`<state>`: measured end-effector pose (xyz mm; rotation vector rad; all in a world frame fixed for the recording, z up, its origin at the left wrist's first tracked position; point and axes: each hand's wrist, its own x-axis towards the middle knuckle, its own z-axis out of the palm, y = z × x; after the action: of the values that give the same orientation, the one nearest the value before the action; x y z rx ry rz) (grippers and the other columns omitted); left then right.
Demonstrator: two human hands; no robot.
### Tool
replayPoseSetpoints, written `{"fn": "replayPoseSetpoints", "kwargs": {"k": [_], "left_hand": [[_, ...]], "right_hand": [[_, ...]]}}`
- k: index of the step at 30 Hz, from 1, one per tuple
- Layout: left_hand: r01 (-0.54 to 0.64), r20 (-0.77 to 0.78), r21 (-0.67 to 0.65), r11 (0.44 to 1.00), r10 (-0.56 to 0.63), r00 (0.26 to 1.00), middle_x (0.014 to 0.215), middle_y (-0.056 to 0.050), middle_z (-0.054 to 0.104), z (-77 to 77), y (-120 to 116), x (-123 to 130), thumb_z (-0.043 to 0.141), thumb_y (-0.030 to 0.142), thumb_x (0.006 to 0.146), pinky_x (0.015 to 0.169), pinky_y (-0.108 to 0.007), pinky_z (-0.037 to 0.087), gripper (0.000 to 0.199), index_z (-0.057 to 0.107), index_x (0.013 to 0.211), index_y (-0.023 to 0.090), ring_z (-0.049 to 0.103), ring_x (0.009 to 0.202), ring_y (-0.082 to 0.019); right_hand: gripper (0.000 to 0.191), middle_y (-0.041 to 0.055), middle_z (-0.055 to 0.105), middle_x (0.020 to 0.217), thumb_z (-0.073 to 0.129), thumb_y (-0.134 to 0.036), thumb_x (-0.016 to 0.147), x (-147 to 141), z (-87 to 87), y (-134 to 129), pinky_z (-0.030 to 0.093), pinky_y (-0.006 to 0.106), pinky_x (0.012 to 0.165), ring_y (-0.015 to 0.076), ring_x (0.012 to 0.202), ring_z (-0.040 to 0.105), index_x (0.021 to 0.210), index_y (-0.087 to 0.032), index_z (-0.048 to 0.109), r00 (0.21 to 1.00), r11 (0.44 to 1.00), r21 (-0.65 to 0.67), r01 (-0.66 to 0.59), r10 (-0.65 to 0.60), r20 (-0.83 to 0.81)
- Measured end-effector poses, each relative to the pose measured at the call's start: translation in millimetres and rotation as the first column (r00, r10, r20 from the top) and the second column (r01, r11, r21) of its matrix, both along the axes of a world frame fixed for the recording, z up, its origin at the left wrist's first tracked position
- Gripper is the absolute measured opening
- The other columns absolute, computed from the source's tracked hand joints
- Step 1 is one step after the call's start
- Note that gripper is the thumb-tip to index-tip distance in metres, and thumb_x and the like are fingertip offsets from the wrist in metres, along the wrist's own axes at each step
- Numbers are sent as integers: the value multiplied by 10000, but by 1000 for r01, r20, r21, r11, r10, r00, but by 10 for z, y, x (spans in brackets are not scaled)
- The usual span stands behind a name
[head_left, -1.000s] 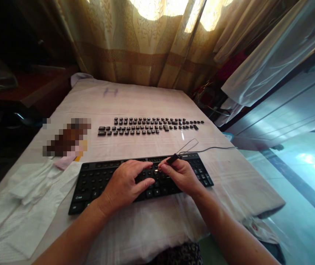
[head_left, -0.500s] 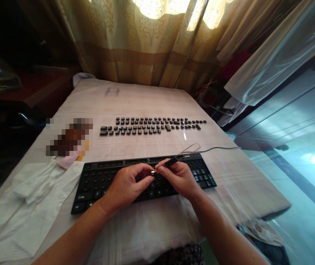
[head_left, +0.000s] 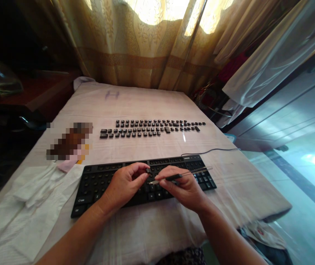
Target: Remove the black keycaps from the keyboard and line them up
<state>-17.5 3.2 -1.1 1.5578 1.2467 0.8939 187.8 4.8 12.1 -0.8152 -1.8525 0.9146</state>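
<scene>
A black keyboard (head_left: pixel 92 183) lies at a slight slant on the cloth-covered table, with many of its key positions bare of caps. Over its middle, my left hand (head_left: pixel 125 184) is closed, pinching a small black keycap (head_left: pixel 147 170) between thumb and forefinger. My right hand (head_left: pixel 182 187) grips a keycap puller (head_left: pixel 174 177) by its black handle. The puller's wire loops point right, and its pale metal tip points left, just above the keys. Beyond the keyboard, loose keycaps (head_left: pixel 139 130) stand in several rows on the cloth.
White paper or cloth (head_left: pixel 36 209) lies left of the keyboard, below a blurred-out brown item (head_left: pixel 70 141). The keyboard's cable (head_left: pixel 215 149) runs off the right edge of the table. A patterned curtain (head_left: pixel 143 55) hangs behind.
My hands have moved slightly apart, and the keycap has come away from the puller, staying in my left hand. The puller has tilted flatter, its wire end lower and farther right.
</scene>
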Motion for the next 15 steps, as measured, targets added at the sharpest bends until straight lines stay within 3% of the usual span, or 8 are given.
{"fn": "replayPoseSetpoints", "kwargs": {"k": [3, 5, 8, 12, 15], "left_hand": [[35, 119, -68, 997, -26, 993, 928, -33, 764, 38, 16, -27, 616, 354, 808, 740, -283, 544, 279, 713, 1023, 205, 697, 819, -184], [77, 197, -159, 984, -45, 979, 939, -35, 752, 73, 22, -47, 628, 369, 789, 620, -240, 515, 318, 716, 1048, 207, 660, 740, -152], [118, 262, -273, 955, -44, 964, 855, -18, 710, 121, 21, -71, 656, 397, 752, 481, -194, 406, 383, 722, 1084, 218, 531, 579, -92], [183, 304, -365, 913, -69, 950, 660, 30, 593, 169, 7, -74, 676, 439, 744, 450, -186, 324, 453, 714, 1125, 197, 389, 475, -50], [240, 322, -381, 893, -116, 940, 632, 38, 561, 197, -8, -62, 677, 483, 756, 436, -184, 291, 481, 710, 1118, 168, 374, 462, -44]], "right_hand": [[138, 49, 742, 894, 639, -235, 906, 175, 4, 62, 562, 317, 751, 191, 817, 690, 986, -251, 751, 968, 974, 186, 129, -164, 190], [193, 70, 738, 940, 634, -204, 889, 363, -36, 126, 559, 344, 765, 219, 845, 680, 1035, -247, 753, 882, 919, 359, 163, -299, 365], [279, 97, 738, 962, 604, -110, 850, 649, -137, 182, 560, 364, 754, 249, 868, 662, 1058, -221, 753, 703, 844, 529, 88, -429, 567], [315, 108, 742, 950, 576, -8, 817, 845, -206, 138, 566, 343, 710, 240, 838, 661, 1013, -179, 752, 533, 816, 578, -9, -485, 693], [307, 104, 741, 952, 536, -1, 839, 797, -104, 65, 569, 349, 705, 241, 846, 663, 987, -172, 743, 521, 825, 565, -17, -476, 709]]}}
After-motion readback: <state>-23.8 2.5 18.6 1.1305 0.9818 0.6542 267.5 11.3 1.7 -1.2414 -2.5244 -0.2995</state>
